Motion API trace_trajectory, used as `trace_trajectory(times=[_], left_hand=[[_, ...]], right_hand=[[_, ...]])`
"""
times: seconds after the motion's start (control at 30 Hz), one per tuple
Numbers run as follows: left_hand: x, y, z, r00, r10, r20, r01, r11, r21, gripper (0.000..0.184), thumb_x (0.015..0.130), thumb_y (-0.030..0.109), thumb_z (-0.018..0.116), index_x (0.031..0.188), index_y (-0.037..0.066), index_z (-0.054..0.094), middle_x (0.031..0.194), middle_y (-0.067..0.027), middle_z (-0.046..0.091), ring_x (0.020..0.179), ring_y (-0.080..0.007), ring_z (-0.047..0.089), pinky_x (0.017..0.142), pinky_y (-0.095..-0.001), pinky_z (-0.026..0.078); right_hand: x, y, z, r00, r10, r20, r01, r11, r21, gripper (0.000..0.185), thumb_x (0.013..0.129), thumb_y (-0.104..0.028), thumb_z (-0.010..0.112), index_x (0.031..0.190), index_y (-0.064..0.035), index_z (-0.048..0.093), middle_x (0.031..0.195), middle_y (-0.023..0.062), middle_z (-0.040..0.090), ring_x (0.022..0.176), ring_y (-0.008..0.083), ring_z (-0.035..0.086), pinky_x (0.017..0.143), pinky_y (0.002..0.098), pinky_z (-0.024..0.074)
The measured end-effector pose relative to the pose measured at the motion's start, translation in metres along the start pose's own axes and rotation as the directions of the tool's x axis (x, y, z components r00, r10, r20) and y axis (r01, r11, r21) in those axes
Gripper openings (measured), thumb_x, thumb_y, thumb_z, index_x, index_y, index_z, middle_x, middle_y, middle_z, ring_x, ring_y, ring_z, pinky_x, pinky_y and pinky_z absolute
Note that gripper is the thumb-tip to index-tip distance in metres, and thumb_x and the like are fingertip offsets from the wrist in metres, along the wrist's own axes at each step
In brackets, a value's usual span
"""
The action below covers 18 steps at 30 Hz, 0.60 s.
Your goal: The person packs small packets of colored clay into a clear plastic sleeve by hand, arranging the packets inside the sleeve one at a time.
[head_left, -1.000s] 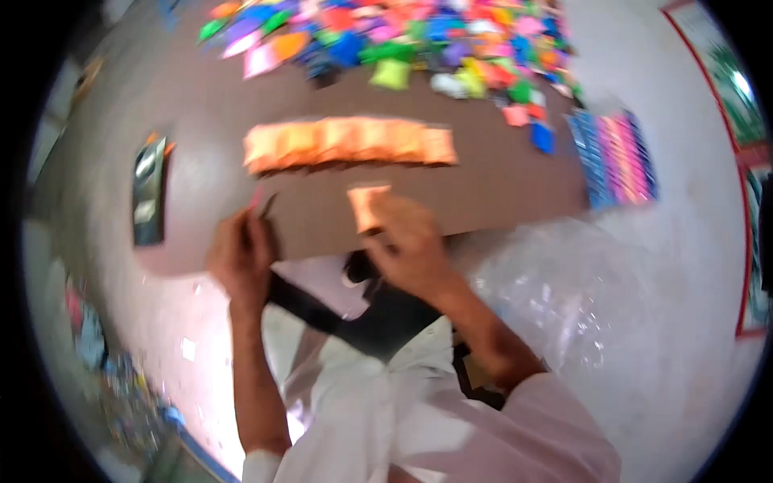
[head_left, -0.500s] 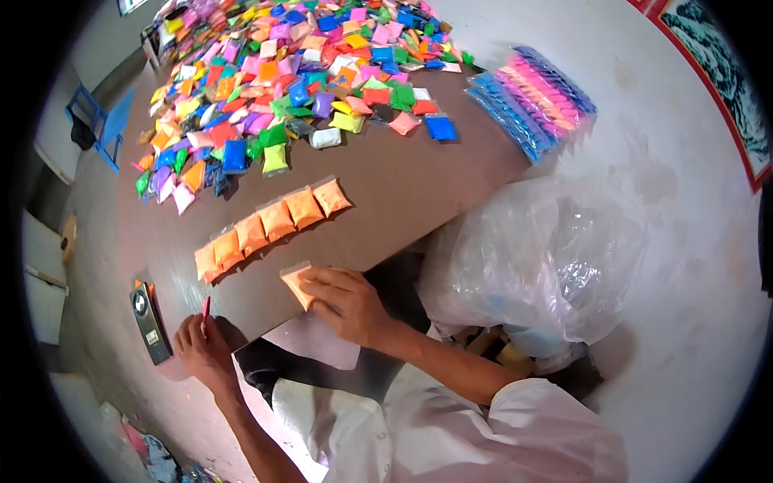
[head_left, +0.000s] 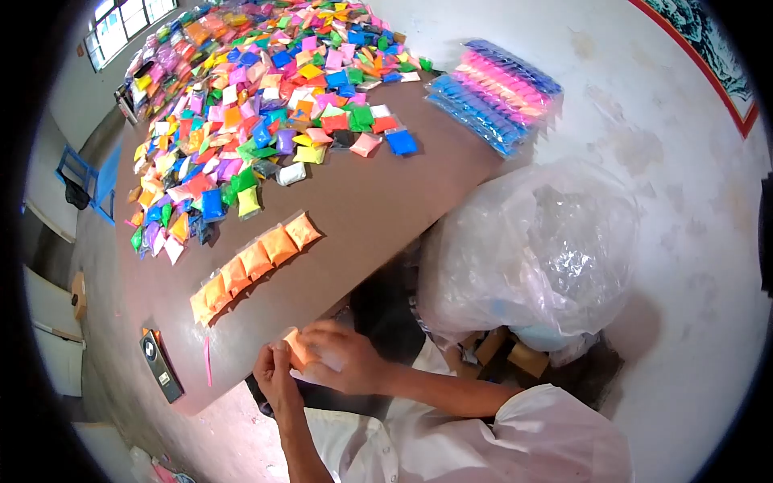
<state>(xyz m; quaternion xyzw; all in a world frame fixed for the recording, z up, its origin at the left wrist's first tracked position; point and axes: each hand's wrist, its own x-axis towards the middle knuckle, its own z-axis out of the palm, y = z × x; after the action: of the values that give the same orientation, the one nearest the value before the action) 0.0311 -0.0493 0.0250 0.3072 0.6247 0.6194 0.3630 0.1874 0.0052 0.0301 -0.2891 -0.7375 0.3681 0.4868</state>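
An orange packet (head_left: 299, 349) is held between my two hands, just off the table's front edge. My right hand (head_left: 342, 358) is closed on its right side. The fingers of my left hand (head_left: 278, 374) pinch its left side. Above them on the brown table (head_left: 362, 229), a slanting strip of joined orange packets (head_left: 255, 260) lies flat. A thin pink stick (head_left: 208, 362) rests on the table to the left of my left hand.
A large heap of colourful packets (head_left: 233, 121) covers the table's far side. Strips of blue and pink packets (head_left: 499, 92) lie at the right corner. A black phone-like object (head_left: 161, 369) is at the left edge. A big clear plastic bag (head_left: 531, 249) stands right of the table.
The view has turned toward the heap. My left hand has let go of the pink stick and moved right to the orange packet, which my right hand has drawn off the table toward my body.
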Motion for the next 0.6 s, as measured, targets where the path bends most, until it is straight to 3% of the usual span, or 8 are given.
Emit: trace_trajectory(times=[0.03,0.07,0.13,0.2,0.33,0.43,0.5,0.6], left_hand=[[-0.005,0.001,0.001,1.0,-0.002,0.005,0.002,1.0,0.002,0.033,0.109,0.028,0.064,0.084,0.005,0.063,0.074,0.0044,0.054,0.065,-0.0045,0.045,0.058,-0.0231,0.033],[-0.011,0.004,0.004,0.999,0.027,0.017,-0.028,0.998,0.053,0.033,0.109,0.026,0.064,0.084,0.005,0.062,0.073,0.005,0.053,0.065,-0.0042,0.043,0.058,-0.0236,0.032],[-0.019,0.0,0.005,0.998,0.056,0.034,-0.059,0.993,0.105,0.033,0.108,0.024,0.065,0.083,0.004,0.061,0.073,0.0055,0.052,0.066,-0.0038,0.042,0.058,-0.024,0.031],[-0.024,-0.007,0.007,0.974,0.158,0.163,-0.19,0.959,0.209,0.034,0.108,0.021,0.065,0.081,0.002,0.059,0.072,0.0063,0.05,0.068,-0.0034,0.041,0.058,-0.0241,0.031],[-0.033,-0.013,0.013,0.993,0.07,0.094,-0.084,0.984,0.159,0.032,0.106,0.019,0.067,0.08,0.001,0.058,0.071,0.0064,0.049,0.069,-0.0031,0.041,0.058,-0.0245,0.033],[-0.038,-0.02,0.018,0.999,0.046,0.017,-0.048,0.969,0.244,0.026,0.104,0.013,0.066,0.081,0.003,0.058,0.073,0.007,0.046,0.07,-0.0028,0.041,0.059,-0.0231,0.034],[-0.045,-0.029,0.018,0.999,-0.053,0.007,0.052,0.997,0.06,0.023,0.103,0.016,0.068,0.086,0.001,0.064,0.074,0.0059,0.052,0.069,-0.0041,0.045,0.059,-0.0243,0.037],[-0.053,-0.02,0.015,0.975,-0.092,0.2,0.051,0.978,0.203,0.03,0.11,0.03,0.061,0.1,0.002,0.068,0.086,0.0033,0.062,0.074,-0.0052,0.056,0.068,-0.024,0.051]], right_hand=[[-0.002,-0.002,-0.002,0.978,0.205,-0.045,-0.192,0.962,0.196,0.026,0.095,-0.024,0.079,0.113,-0.0057,0.076,0.111,0.0113,0.071,0.105,0.0233,0.07,0.09,0.034,0.0571],[-0.003,0.001,-0.005,0.977,0.206,-0.048,-0.193,0.962,0.195,0.026,0.095,-0.024,0.079,0.113,-0.0057,0.076,0.111,0.0113,0.071,0.105,0.0233,0.07,0.09,0.034,0.0571],[-0.006,0.011,-0.01,0.833,0.479,0.277,-0.552,0.754,0.356,0.023,0.101,-0.023,0.073,0.113,-0.003,0.075,0.108,0.0107,0.07,0.1,0.0202,0.069,0.088,0.0317,0.0558],[-0.012,0.02,-0.003,0.846,0.455,0.278,-0.528,0.783,0.328,0.023,0.102,-0.022,0.071,0.113,-0.0019,0.074,0.106,0.0098,0.071,0.099,0.0191,0.069,0.087,0.0314,0.0558],[-0.02,0.023,-0.002,0.87,0.437,0.23,-0.481,0.854,0.199,0.029,0.105,-0.03,0.068,0.111,-0.0026,0.075,0.104,0.0122,0.073,0.098,0.024,0.071,0.087,0.0353,0.0573],[-0.023,0.021,-0.002,0.886,0.449,0.118,-0.464,0.857,0.223,0.022,0.105,-0.022,0.068,0.108,-0.002,0.075,0.102,0.0095,0.072,0.095,0.0211,0.07,0.086,0.0327,0.0558],[-0.022,0.024,-0.003,0.838,0.535,0.106,-0.534,0.763,0.365,0.017,0.104,-0.019,0.07,0.105,-0.0032,0.075,0.097,0.0073,0.07,0.091,0.0156,0.067,0.082,0.0315,0.0547],[-0.022,0.024,-0.005,0.863,0.491,0.116,-0.501,0.803,0.322,0.02,0.104,-0.02,0.068,0.103,-0.0016,0.074,0.095,0.0062,0.071,0.086,0.0131,0.066,0.077,0.0294,0.0543]])
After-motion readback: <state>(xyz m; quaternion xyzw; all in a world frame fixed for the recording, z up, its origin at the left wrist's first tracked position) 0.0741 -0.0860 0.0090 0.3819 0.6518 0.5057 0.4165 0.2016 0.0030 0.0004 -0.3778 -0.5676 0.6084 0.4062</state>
